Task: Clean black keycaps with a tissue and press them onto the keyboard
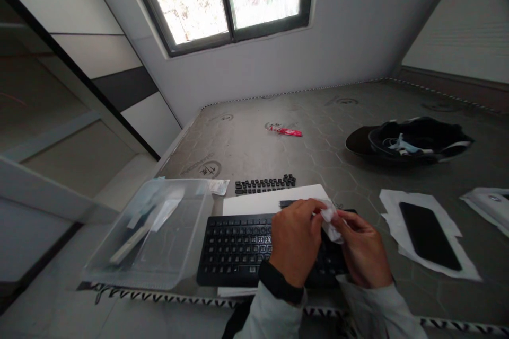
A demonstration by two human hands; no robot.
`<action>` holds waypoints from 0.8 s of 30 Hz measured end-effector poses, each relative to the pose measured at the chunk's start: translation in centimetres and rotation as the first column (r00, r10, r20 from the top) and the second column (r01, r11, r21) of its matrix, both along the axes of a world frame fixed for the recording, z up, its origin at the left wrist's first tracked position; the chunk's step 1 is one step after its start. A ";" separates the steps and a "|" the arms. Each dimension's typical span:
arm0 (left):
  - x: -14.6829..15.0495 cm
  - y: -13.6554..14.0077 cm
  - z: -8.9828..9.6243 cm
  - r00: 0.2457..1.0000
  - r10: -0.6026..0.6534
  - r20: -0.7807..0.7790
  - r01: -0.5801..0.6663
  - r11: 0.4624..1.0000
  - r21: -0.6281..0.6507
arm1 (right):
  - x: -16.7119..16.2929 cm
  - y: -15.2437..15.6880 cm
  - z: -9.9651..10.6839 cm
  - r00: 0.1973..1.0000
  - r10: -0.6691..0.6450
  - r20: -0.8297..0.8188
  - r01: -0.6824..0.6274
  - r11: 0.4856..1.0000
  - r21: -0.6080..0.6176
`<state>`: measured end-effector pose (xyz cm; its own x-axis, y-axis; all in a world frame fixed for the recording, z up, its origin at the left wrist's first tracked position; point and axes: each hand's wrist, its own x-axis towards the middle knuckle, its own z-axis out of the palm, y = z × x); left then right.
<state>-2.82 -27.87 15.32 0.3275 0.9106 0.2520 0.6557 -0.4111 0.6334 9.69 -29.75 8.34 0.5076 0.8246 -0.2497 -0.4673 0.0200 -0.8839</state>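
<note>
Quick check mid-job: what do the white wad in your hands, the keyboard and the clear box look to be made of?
White wad, pinched between left hand and right hand: soft tissue or wipe, judging by its crumpled folds. Keyboard: matte black plastic, with little glare on its keys. Clear box: translucent, slightly frosted plastic; its contents show through the walls.

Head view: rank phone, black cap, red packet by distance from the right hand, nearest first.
From the right hand:
1. Phone, on white paper just to its right.
2. Black cap, farther back on the right.
3. Red packet, far back, left of the cap.
</note>
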 end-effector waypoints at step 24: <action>-0.8 0.4 0.0 0.998 -0.055 0.026 0.053 0.997 0.050 | -0.9 -0.1 1.1 0.960 0.256 -0.112 -0.246 0.965 0.092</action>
